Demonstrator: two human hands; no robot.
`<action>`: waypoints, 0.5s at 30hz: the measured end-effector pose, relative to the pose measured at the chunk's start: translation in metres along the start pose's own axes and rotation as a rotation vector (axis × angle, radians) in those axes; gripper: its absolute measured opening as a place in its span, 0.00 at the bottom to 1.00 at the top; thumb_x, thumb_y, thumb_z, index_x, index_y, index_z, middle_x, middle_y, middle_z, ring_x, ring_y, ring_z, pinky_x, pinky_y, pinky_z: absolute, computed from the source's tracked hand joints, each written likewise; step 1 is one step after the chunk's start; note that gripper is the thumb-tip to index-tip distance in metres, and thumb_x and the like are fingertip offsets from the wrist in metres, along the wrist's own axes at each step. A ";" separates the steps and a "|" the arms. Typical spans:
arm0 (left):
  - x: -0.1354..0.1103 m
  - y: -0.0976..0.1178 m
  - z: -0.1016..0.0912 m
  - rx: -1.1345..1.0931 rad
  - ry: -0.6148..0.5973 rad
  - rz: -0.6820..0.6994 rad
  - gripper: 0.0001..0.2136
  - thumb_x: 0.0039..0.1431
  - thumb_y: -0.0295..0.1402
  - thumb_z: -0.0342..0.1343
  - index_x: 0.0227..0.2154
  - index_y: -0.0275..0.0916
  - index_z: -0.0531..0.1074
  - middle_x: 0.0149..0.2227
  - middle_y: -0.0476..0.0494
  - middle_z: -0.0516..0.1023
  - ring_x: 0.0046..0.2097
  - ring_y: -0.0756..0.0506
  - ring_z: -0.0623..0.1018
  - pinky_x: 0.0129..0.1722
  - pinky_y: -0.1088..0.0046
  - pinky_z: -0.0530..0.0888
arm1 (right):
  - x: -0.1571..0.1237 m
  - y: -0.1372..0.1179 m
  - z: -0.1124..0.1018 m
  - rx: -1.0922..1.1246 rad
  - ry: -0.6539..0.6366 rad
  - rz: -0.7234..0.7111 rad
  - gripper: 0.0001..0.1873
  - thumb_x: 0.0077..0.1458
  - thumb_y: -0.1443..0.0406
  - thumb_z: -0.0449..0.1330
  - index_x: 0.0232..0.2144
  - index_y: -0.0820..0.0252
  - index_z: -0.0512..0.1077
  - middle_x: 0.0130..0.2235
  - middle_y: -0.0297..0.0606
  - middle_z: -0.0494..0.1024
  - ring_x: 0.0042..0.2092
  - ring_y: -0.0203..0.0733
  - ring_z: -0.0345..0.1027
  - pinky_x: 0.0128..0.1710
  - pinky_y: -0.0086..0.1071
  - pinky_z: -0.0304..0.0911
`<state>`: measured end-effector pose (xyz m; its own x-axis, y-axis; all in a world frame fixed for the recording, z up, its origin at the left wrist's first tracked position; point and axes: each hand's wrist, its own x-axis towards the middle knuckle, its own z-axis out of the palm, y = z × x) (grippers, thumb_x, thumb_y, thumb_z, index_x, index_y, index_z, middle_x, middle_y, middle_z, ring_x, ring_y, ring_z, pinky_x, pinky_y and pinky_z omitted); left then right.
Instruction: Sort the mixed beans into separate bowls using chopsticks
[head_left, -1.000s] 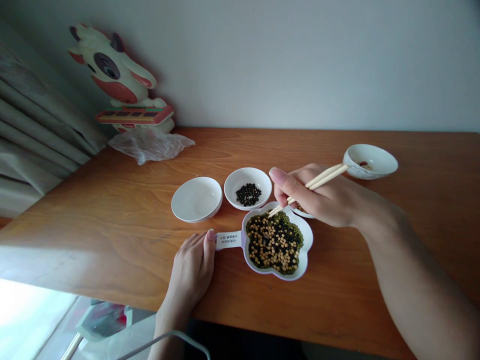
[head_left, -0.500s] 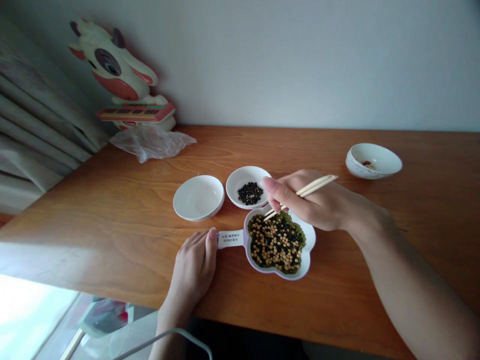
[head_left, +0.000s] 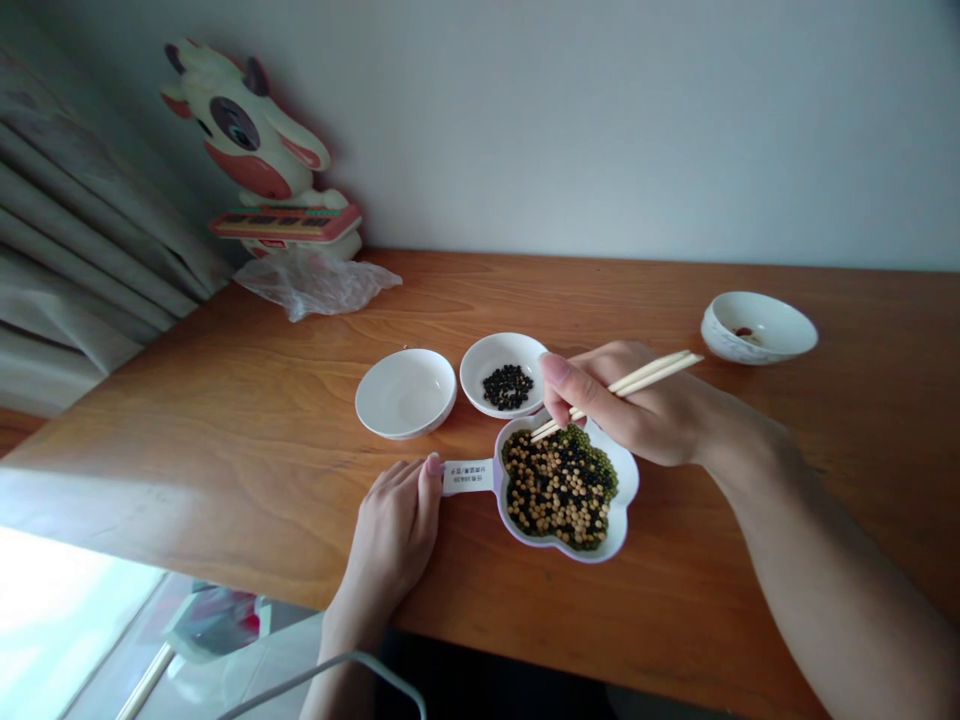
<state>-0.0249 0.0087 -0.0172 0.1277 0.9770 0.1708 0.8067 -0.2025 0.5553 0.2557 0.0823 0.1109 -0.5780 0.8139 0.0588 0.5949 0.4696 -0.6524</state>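
My left hand [head_left: 397, 520] is closed on the handle end of a white, lilac-edged scalloped dish [head_left: 628, 490], whose handle carries a printed label [head_left: 469, 476]. Mixed beans [head_left: 559, 490], black, tan and green, cover its bottom. In my right hand [head_left: 622, 400], closed, is a pair of wooden chopsticks [head_left: 652, 373], their tips down at the beans on the dish's upper left side. Whether the tips pinch a bean I cannot tell. Just behind the dish is a white bowl [head_left: 499, 345] with black beans [head_left: 508, 387] in it. Left of that stands a second white bowl [head_left: 405, 392] with nothing visible inside.
A third white bowl [head_left: 780, 335] with a few reddish-brown bits stands at the back right of the wooden table [head_left: 225, 450]. At the back left are a cow-shaped toy keyboard [head_left: 285, 190] and a crumpled plastic bag [head_left: 315, 285]. A grey cable [head_left: 330, 663] crosses below my left forearm.
The whole view has shifted slightly, so things appear a little further right. The chopsticks have tilted slightly, their tips still at the beans. My left hand keeps its hold on the handle.
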 end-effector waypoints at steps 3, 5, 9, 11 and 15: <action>0.000 0.000 0.000 0.001 0.005 0.001 0.20 0.77 0.38 0.41 0.26 0.42 0.66 0.30 0.44 0.78 0.32 0.45 0.74 0.37 0.67 0.69 | 0.001 0.000 0.002 -0.042 -0.007 0.004 0.36 0.72 0.44 0.40 0.26 0.60 0.72 0.24 0.34 0.74 0.26 0.36 0.62 0.30 0.36 0.48; 0.000 0.000 0.000 0.001 0.012 0.009 0.21 0.77 0.38 0.41 0.26 0.42 0.66 0.30 0.44 0.78 0.32 0.45 0.74 0.37 0.67 0.69 | 0.002 0.001 0.004 -0.072 -0.006 0.007 0.36 0.72 0.44 0.40 0.26 0.60 0.73 0.24 0.34 0.75 0.26 0.36 0.62 0.30 0.36 0.48; 0.000 0.000 0.001 -0.003 0.008 0.006 0.21 0.77 0.39 0.40 0.26 0.42 0.66 0.30 0.44 0.78 0.32 0.44 0.75 0.37 0.67 0.69 | 0.003 0.000 0.006 -0.118 0.002 -0.010 0.36 0.72 0.45 0.40 0.26 0.60 0.73 0.22 0.34 0.74 0.25 0.36 0.62 0.30 0.37 0.47; 0.000 0.000 0.001 -0.006 0.001 -0.004 0.21 0.77 0.39 0.40 0.26 0.42 0.66 0.30 0.44 0.77 0.32 0.44 0.74 0.37 0.67 0.69 | 0.004 -0.001 0.007 -0.126 0.002 -0.021 0.37 0.73 0.45 0.39 0.26 0.60 0.74 0.22 0.34 0.73 0.25 0.36 0.62 0.30 0.37 0.47; 0.000 0.000 0.000 -0.009 -0.003 -0.013 0.20 0.77 0.39 0.41 0.26 0.42 0.65 0.29 0.45 0.77 0.32 0.44 0.74 0.37 0.67 0.68 | 0.004 -0.001 0.007 -0.088 0.010 -0.005 0.38 0.73 0.45 0.38 0.25 0.60 0.73 0.22 0.35 0.74 0.25 0.36 0.63 0.31 0.36 0.49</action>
<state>-0.0245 0.0085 -0.0173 0.1188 0.9797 0.1613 0.8028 -0.1904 0.5650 0.2488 0.0826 0.1067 -0.5756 0.8147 0.0699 0.6389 0.5014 -0.5834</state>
